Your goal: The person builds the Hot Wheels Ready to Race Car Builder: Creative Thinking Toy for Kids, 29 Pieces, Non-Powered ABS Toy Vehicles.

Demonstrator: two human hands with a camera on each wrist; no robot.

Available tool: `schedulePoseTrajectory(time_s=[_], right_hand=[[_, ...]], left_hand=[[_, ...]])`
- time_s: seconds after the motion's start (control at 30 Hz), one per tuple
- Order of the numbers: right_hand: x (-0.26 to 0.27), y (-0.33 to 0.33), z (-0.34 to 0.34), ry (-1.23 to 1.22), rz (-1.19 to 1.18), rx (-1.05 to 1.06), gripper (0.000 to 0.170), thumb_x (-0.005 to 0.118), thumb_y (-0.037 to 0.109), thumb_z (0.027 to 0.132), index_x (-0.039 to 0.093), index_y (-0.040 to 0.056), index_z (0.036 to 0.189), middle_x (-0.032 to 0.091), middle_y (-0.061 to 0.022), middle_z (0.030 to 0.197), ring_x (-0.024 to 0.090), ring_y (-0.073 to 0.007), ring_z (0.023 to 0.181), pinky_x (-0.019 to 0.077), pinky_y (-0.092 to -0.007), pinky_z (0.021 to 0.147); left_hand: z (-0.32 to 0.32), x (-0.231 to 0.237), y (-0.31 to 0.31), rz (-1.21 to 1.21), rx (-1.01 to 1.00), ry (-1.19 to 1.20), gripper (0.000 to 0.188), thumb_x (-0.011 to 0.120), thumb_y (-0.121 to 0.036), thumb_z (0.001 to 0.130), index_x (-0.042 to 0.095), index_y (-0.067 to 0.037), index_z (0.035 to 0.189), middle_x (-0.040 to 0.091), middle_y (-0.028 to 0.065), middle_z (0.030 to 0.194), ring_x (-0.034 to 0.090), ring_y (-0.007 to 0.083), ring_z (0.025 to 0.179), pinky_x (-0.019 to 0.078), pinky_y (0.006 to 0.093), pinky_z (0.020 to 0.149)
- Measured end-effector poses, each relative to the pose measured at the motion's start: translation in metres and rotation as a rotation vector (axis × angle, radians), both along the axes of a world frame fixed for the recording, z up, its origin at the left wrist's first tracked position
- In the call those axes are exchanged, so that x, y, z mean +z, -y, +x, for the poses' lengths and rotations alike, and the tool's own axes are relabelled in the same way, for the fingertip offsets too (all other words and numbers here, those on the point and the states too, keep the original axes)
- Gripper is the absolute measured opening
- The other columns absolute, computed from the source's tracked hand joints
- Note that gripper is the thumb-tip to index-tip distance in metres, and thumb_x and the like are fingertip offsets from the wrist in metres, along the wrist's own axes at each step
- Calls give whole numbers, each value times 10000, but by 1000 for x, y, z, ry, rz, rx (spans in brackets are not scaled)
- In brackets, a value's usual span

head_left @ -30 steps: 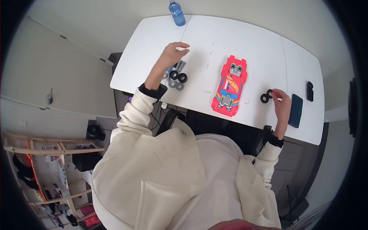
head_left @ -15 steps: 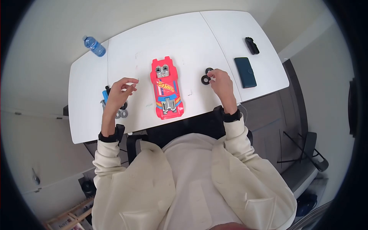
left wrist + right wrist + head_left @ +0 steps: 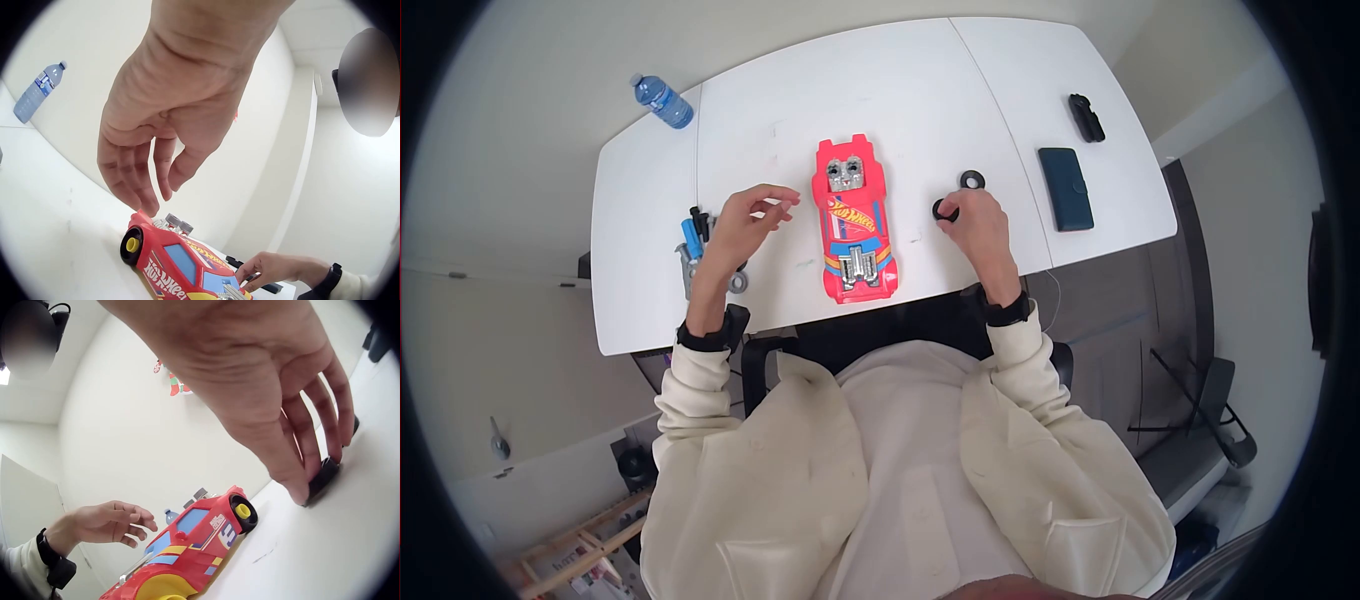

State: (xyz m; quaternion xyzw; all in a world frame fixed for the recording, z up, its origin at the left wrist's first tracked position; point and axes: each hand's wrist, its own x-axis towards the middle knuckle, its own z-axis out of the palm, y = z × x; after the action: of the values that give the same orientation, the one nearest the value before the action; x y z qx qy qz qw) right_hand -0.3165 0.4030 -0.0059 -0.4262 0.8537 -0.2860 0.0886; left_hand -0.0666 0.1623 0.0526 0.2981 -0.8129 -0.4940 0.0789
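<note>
A red toy car (image 3: 855,225) with Hot Wheels lettering lies between the hands on the white table. My right hand (image 3: 982,235) pinches a black toy tire (image 3: 323,478) between thumb and fingertips, down at the tabletop. A second black tire (image 3: 972,180) lies flat just beyond those fingertips. To the left of the car hovers my left hand (image 3: 745,232), fingers loosely bent and nothing in them. In the left wrist view its fingertips overlap the car's end, where a black wheel with a yellow hub (image 3: 132,244) shows.
Under and beside the left forearm lie grey wheels (image 3: 738,282) and a blue-and-black tool (image 3: 691,238), partly covered. A water bottle (image 3: 663,102) stands at the back left. Off to the right are a dark phone case (image 3: 1066,189) and a small black device (image 3: 1086,118).
The head view has turned, shifting the table leftward. My left hand has come from above the grey parts toward the car. The two black tires, touching before, now lie apart.
</note>
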Motion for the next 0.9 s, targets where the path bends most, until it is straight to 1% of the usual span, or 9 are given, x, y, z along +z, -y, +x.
schedulePoseTrajectory(time_s=[0.07,0.13,0.23,0.3,0.47,0.67,0.77,0.83,0.9], right_hand=[[2,6,2,-4,-29,29,171,808,27,713,758,62,873,749,-78,908,703,-264,797,565,-363,707],[10,13,7,310,-274,136,132,802,30,777,760,41,902,752,-72,930,713,-209,813,576,-331,734],[34,21,23,660,-375,179,96,783,42,845,759,9,932,752,-69,934,707,-149,859,583,-298,782],[36,22,30,744,-414,237,95,770,36,863,758,-1,949,749,-67,939,702,-137,880,582,-288,799],[37,21,37,844,-440,323,125,756,32,883,756,-13,999,741,-71,956,694,-117,895,577,-268,808],[28,19,12,713,-523,332,109,745,29,890,758,19,998,730,-52,981,686,-117,901,571,-274,766],[22,14,-25,204,-384,136,182,803,37,803,740,19,973,709,-80,1018,685,-229,888,568,-319,766],[6,5,-47,-67,-272,117,330,836,39,723,730,29,1035,674,-117,1109,648,-330,984,554,-370,876],[-11,2,-57,-55,-228,113,349,835,37,722,728,32,1055,666,-116,1133,636,-324,1031,545,-376,900]], left_hand=[[-2,-1,-4,18,2,-36,197,600,-40,964,710,-47,1127,735,30,1096,688,121,906,546,268,768],[-7,-9,-11,-99,-89,-92,257,628,17,925,696,-50,1164,709,41,1140,683,132,944,555,275,797],[-30,7,-47,-134,-167,-155,347,664,48,896,671,-56,1227,667,57,1200,677,140,975,560,280,832],[-40,6,-66,37,-228,-317,414,697,30,888,638,-60,1288,631,82,1248,670,133,980,561,285,855],[-49,0,-67,57,-241,-385,341,714,38,874,685,-32,1206,664,95,1169,673,130,965,566,279,867],[-38,-4,-52,27,-158,-242,155,749,39,851,717,2,998,703,90,1112,689,132,898,584,267,814],[-25,-5,-37,88,-44,-307,111,767,36,842,660,10,828,703,105,1166,690,131,897,585,265,797],[-17,-9,-25,88,45,-377,301,799,3,828,545,-18,668,704,122,1209,685,121,897,579,253,767],[-8,-12,-14,42,86,-282,295,811,-12,821,556,-19,672,711,118,1187,685,115,872,575,249,742]])
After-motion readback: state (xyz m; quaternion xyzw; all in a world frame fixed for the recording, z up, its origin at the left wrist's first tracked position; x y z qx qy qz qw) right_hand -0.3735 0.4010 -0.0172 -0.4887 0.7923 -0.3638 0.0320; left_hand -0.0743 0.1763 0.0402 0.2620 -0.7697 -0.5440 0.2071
